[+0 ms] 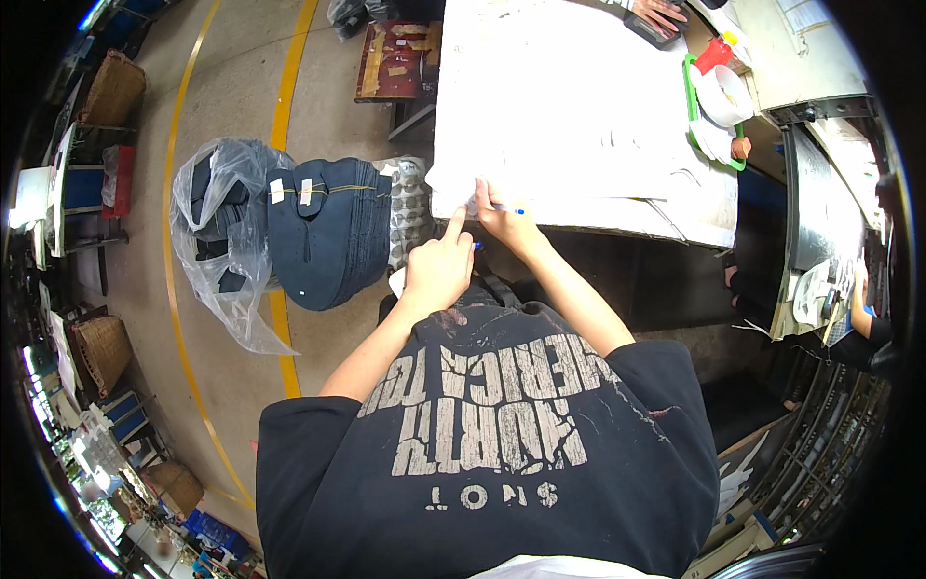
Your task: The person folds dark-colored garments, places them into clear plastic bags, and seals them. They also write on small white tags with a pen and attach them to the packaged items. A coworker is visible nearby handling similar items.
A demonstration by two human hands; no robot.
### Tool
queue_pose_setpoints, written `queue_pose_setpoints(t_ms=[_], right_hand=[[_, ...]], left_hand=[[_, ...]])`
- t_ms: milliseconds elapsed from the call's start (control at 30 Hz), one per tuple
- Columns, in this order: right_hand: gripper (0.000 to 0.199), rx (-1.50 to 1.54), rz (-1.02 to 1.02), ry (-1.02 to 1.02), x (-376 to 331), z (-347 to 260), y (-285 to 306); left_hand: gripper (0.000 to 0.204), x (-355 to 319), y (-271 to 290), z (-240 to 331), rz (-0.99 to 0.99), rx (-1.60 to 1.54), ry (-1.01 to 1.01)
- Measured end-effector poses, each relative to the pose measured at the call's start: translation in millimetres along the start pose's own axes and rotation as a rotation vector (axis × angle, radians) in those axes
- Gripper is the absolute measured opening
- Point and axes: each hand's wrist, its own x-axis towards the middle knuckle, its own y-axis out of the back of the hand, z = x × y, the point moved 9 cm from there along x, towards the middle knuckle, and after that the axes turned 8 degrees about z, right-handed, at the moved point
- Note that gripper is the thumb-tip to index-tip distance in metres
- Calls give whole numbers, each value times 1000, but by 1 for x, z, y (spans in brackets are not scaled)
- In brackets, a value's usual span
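My right hand (505, 220) holds a white pen with a blue cap (508, 208) at the near edge of a large white sheet (569, 106) spread over the table. The fingers also pinch the sheet's edge. My left hand (439, 268) is beside it, index finger stretched out and pointing up toward the sheet's lower left corner, the other fingers curled. It holds nothing that I can see.
Left of me stands a stack of dark blue cut pieces (326, 241) next to a clear plastic bag (220, 232) with more of them. A green tray (714, 116) with white bowls sits at the table's far right. Another person's hand (661, 14) rests at the far edge.
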Motion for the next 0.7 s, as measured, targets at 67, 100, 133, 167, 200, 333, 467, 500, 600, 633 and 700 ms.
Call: queue_pose_setpoints(t_ms=[67,100,133,167,200,333,467,500,600,633,700], right_hand=[[13,120,-46,-225,-4,19,-6],[16,194,-77,-388,-13,35,-18],[20,271,-109,-548,-15,44,-23],[26,380,-129,-713,-22,53,-24],[32,490,-150,-878,-32,59,-23],[49,986,-105,-1171,-12,33,26],[47,1141,-104,-1142,8,-1,62],[46,1193,-121,-1088,14,-7,67],[46,1239,-109,-1080,25,-22,76],[46,1227,-103,-1057,25,-26,79],[46,1255,-113,-1093,22,-31,81]], left_hand=[[19,2,1,0,-9,-5,5],[19,2,2,1,-15,-6,10],[20,3,2,0,-19,-5,17],[20,4,5,-2,3,-49,33],[21,4,9,-6,24,-93,49],[22,7,39,-21,121,-337,190],[23,5,63,-22,179,-673,238],[22,6,68,-18,189,-719,196],[22,5,71,-14,186,-760,160],[22,3,73,-12,179,-767,158],[22,0,78,-6,164,-782,155]])
